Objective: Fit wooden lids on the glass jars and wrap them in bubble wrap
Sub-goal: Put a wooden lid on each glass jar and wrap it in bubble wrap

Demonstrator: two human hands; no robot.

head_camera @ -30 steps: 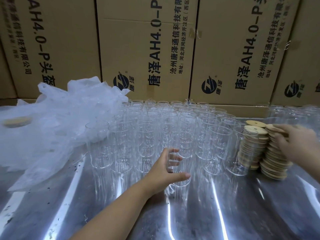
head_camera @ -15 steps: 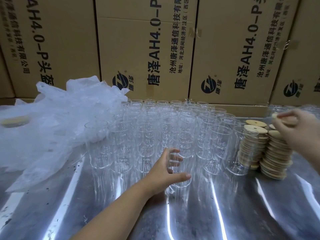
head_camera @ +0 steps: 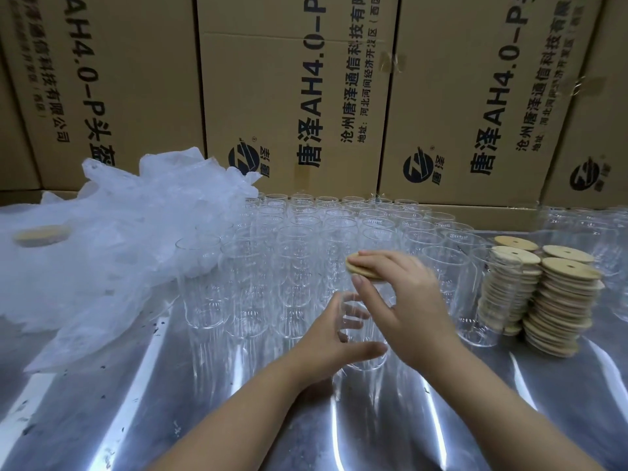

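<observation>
Left hand [head_camera: 334, 338]: curled round the near jar [head_camera: 366, 363], thumb across its near wall, fingers seen through the glass on the far side; a full grip, bracing it upright.
Right hand [head_camera: 404, 300]: pinching one wooden lid [head_camera: 355, 266], fingers laid flat over the top, thumb tucked under the near edge; nothing else held.
Wooden lid: above the mouth of the near jar and a little to the far side, not seated; impossible to tell whether touching the rim.
Near jar: standing on the steel table [head_camera: 509, 413] at the near edge of the glass block, just in front of its neighbours.
Other jars [head_camera: 306, 232]: packed close, mouths open, spreading far and to the right.
Lid stacks [head_camera: 560, 300]: right side, leaning piles just beside the rightmost jars.
Bubble wrap [head_camera: 119, 239]: loose heap at far left, well apart from both hands; a lid-shaped disc showing inside it.
Cardboard boxes [head_camera: 289, 96]: wall of cartons along the far edge.
Step, as judged: lid about to be set down; wrapping of this jar not yet begun.
Risk, crooked seating: lid lowered off-centre, catching one side of the rim and jamming or popping off.
Risk, hard press: too much downward force on thin glass, chipping the rim or skidding the base on slick steel.
Risk, neighbours: right wrist or elbow brushing the crowded jars and knocking them together.
Risk, stacks: leaning piles toppling if nudged on the way back for another lid.
</observation>
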